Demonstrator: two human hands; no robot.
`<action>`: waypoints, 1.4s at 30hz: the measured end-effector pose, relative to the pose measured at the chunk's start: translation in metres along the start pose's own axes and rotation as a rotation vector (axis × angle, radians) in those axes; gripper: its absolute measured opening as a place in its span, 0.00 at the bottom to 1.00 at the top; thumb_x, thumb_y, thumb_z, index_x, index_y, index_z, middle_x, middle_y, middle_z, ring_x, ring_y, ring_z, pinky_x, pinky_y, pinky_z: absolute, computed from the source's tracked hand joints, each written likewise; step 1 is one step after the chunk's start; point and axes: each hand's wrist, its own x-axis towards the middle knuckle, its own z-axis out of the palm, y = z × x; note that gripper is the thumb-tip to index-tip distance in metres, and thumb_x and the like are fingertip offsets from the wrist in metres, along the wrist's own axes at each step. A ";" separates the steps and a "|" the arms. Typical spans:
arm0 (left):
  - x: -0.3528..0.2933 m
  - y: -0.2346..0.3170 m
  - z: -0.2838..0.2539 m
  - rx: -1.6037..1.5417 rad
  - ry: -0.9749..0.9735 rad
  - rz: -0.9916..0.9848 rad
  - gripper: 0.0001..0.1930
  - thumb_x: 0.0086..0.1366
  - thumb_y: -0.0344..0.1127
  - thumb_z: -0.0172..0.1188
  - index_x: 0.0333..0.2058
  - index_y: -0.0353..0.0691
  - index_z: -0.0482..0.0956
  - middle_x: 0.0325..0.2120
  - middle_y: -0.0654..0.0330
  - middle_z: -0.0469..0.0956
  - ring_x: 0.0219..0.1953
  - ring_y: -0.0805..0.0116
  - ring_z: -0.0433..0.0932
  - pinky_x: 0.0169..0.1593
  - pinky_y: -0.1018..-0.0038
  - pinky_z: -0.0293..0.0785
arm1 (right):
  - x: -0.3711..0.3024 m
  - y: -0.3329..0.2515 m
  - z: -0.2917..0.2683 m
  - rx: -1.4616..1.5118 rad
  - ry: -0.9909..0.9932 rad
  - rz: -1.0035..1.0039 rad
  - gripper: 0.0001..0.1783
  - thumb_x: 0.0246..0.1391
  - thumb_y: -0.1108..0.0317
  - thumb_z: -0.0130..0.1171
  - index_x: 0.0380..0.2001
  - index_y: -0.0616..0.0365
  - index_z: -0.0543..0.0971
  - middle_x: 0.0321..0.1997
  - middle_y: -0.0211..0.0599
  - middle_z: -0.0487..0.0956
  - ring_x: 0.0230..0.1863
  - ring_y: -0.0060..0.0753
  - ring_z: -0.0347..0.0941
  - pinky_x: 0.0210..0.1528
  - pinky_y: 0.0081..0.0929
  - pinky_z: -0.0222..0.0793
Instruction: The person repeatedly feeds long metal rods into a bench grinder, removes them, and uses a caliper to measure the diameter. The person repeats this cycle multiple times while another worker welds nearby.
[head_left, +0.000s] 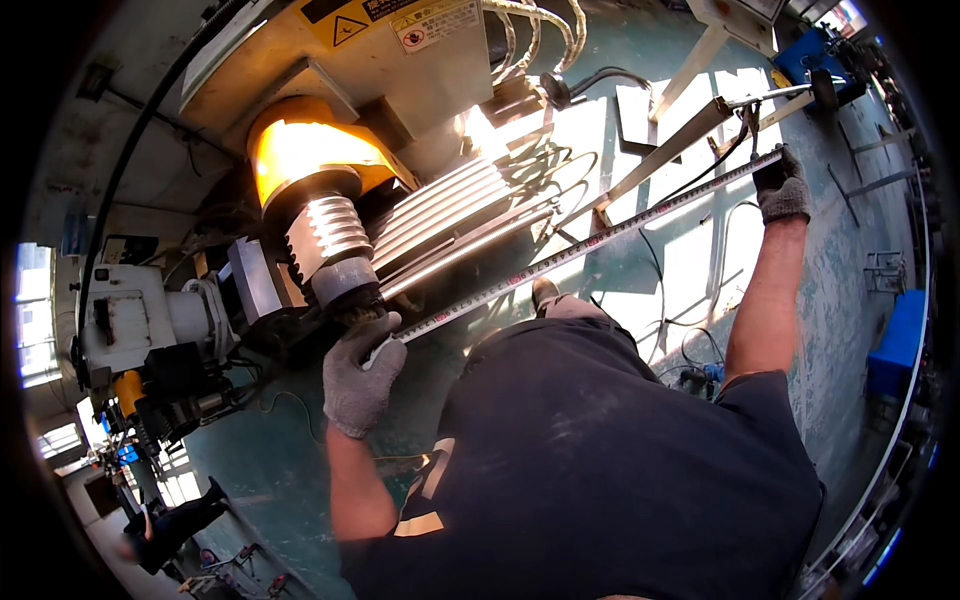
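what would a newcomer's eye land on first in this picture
Probably the bright yellow machine part at upper left, lit by strong light. Next would likely come the long tape measure, stretched diagonally across the middle from the gloved left hand, close to the machine, to the gloved right hand at upper right.

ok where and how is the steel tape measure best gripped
Probably by its dark case, coming from the right and wrapping it where the gloved right hand is. The case looks compact, while the blade is a long, thin strip running out leftward, so its end near the gloved left hand suits only a light pinch.
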 end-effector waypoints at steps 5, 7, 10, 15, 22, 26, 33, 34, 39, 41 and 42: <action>0.004 0.027 0.020 0.268 -0.202 -0.070 0.14 0.64 0.32 0.67 0.47 0.35 0.88 0.36 0.53 0.85 0.39 0.68 0.84 0.48 0.71 0.79 | -0.010 0.018 0.037 -0.018 -0.073 0.045 0.11 0.67 0.64 0.65 0.47 0.56 0.87 0.47 0.43 0.89 0.47 0.47 0.86 0.59 0.50 0.83; 0.007 0.029 0.024 0.273 -0.156 -0.053 0.14 0.64 0.32 0.67 0.47 0.35 0.88 0.35 0.53 0.85 0.38 0.67 0.84 0.47 0.71 0.79 | -0.001 0.007 0.040 -0.007 -0.083 0.056 0.14 0.66 0.64 0.65 0.51 0.57 0.87 0.50 0.44 0.89 0.51 0.49 0.86 0.59 0.45 0.83; 0.011 0.022 0.033 0.200 -0.044 -0.044 0.12 0.64 0.33 0.66 0.44 0.37 0.89 0.34 0.51 0.86 0.37 0.61 0.86 0.47 0.70 0.80 | -0.032 0.033 0.067 0.089 -0.032 -0.035 0.15 0.73 0.64 0.59 0.55 0.59 0.83 0.50 0.43 0.88 0.48 0.42 0.86 0.59 0.47 0.82; 0.035 0.058 0.071 0.141 -0.050 -0.085 0.12 0.64 0.33 0.65 0.44 0.34 0.89 0.34 0.53 0.88 0.37 0.69 0.86 0.46 0.71 0.80 | -0.256 0.151 0.108 -0.246 -0.469 0.217 0.20 0.74 0.55 0.60 0.53 0.62 0.84 0.39 0.34 0.84 0.41 0.30 0.84 0.51 0.31 0.85; 0.051 0.078 0.089 -0.002 -0.130 -0.141 0.14 0.65 0.28 0.64 0.47 0.29 0.87 0.35 0.54 0.88 0.39 0.70 0.84 0.47 0.73 0.80 | -0.308 0.166 0.129 -0.461 -0.507 0.321 0.20 0.71 0.56 0.66 0.41 0.67 0.87 0.31 0.38 0.86 0.26 0.26 0.81 0.28 0.25 0.78; 0.044 0.043 0.052 -0.001 -0.014 -0.184 0.11 0.67 0.27 0.64 0.46 0.29 0.86 0.34 0.61 0.84 0.36 0.76 0.81 0.42 0.79 0.77 | -0.222 0.139 0.116 -0.287 -0.247 0.208 0.16 0.69 0.60 0.66 0.39 0.67 0.81 0.30 0.40 0.82 0.25 0.33 0.82 0.22 0.25 0.73; 0.023 -0.045 -0.014 0.176 0.196 -0.072 0.12 0.62 0.28 0.65 0.45 0.34 0.85 0.36 0.58 0.85 0.39 0.68 0.81 0.47 0.69 0.78 | -0.090 0.076 0.094 -0.411 0.068 -0.032 0.14 0.66 0.53 0.70 0.41 0.52 0.89 0.34 0.30 0.81 0.30 0.26 0.76 0.26 0.21 0.75; 0.022 -0.047 -0.017 0.173 0.198 -0.076 0.13 0.63 0.28 0.65 0.46 0.34 0.84 0.37 0.58 0.85 0.40 0.68 0.81 0.48 0.68 0.78 | -0.068 0.072 0.090 -0.411 0.104 -0.057 0.13 0.66 0.54 0.69 0.41 0.51 0.89 0.34 0.30 0.82 0.29 0.27 0.75 0.25 0.21 0.74; 0.025 -0.032 -0.008 0.119 0.251 -0.201 0.16 0.66 0.30 0.66 0.50 0.29 0.82 0.41 0.57 0.87 0.44 0.67 0.83 0.51 0.68 0.78 | -0.007 0.047 0.079 -0.426 0.106 -0.017 0.13 0.67 0.55 0.68 0.37 0.54 0.86 0.25 0.34 0.78 0.22 0.28 0.74 0.19 0.22 0.71; 0.026 -0.027 -0.002 0.136 0.249 -0.112 0.17 0.67 0.31 0.66 0.51 0.27 0.81 0.42 0.57 0.87 0.44 0.67 0.83 0.52 0.69 0.78 | 0.015 0.043 0.074 -0.456 0.139 -0.021 0.14 0.68 0.55 0.68 0.36 0.55 0.84 0.25 0.34 0.80 0.22 0.28 0.75 0.18 0.22 0.70; 0.027 -0.026 0.000 0.147 0.251 -0.072 0.18 0.67 0.31 0.66 0.51 0.26 0.80 0.43 0.57 0.86 0.45 0.67 0.83 0.52 0.69 0.78 | 0.022 0.042 0.073 -0.489 0.144 -0.027 0.15 0.68 0.54 0.68 0.36 0.55 0.84 0.25 0.34 0.80 0.22 0.28 0.75 0.17 0.22 0.70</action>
